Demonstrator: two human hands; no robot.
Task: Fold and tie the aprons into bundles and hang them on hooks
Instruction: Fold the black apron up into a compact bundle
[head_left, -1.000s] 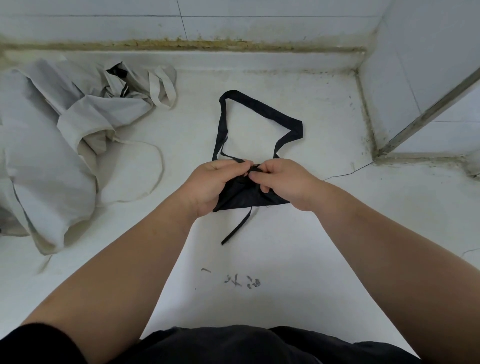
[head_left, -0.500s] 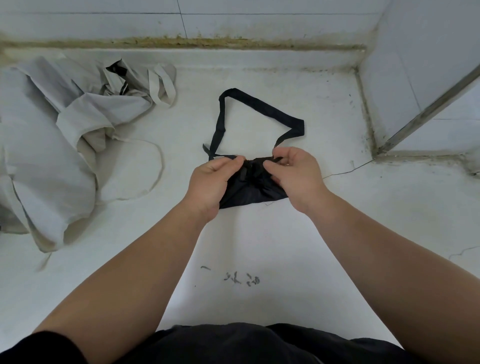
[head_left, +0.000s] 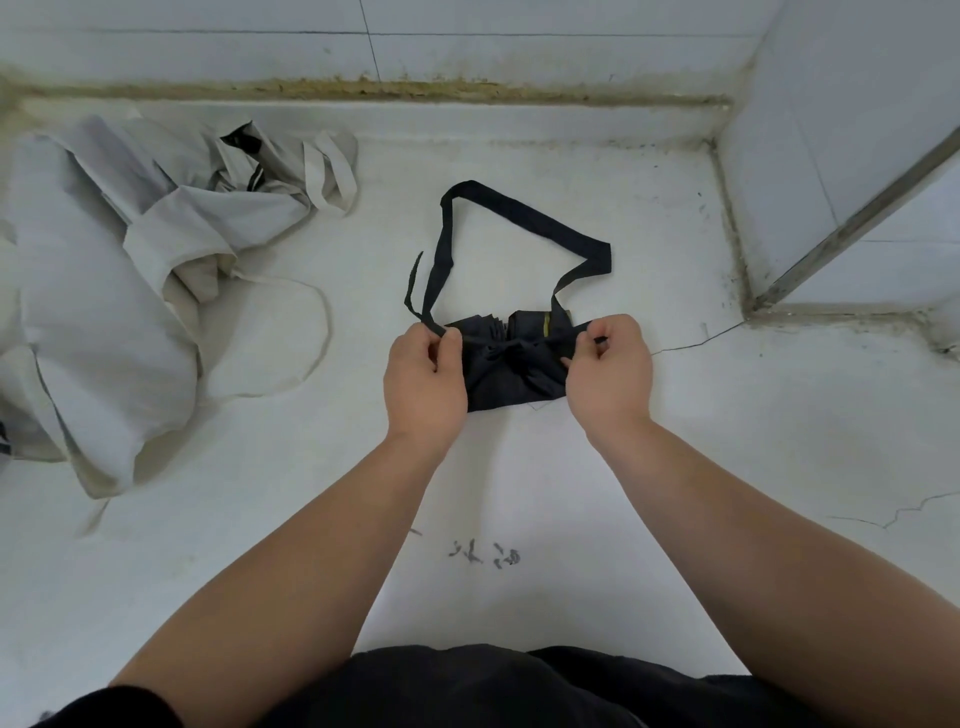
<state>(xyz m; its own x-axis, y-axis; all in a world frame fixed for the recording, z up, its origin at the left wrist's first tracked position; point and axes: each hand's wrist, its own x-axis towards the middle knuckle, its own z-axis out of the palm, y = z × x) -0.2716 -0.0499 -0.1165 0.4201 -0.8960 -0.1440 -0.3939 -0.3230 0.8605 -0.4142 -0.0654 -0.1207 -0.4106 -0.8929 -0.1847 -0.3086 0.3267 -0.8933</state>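
Looked down on a white surface, possibly a tabletop (head_left: 571, 467), with a hairline crack (head_left: 696, 343) at right and dark marks (head_left: 483, 553) nearer. Met white tiled walls (head_left: 519, 52) at back and right along a grimy yellow-brown seam (head_left: 363, 91). Was lit softly, evenly.

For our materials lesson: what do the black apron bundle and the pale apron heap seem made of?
The black apron bundle: thin matt woven cloth, perhaps cotton or polyester; it gathers into fine pleats at the knot. The pale apron heap: likewise matt cloth, seemingly stiffer; it holds broad creases.
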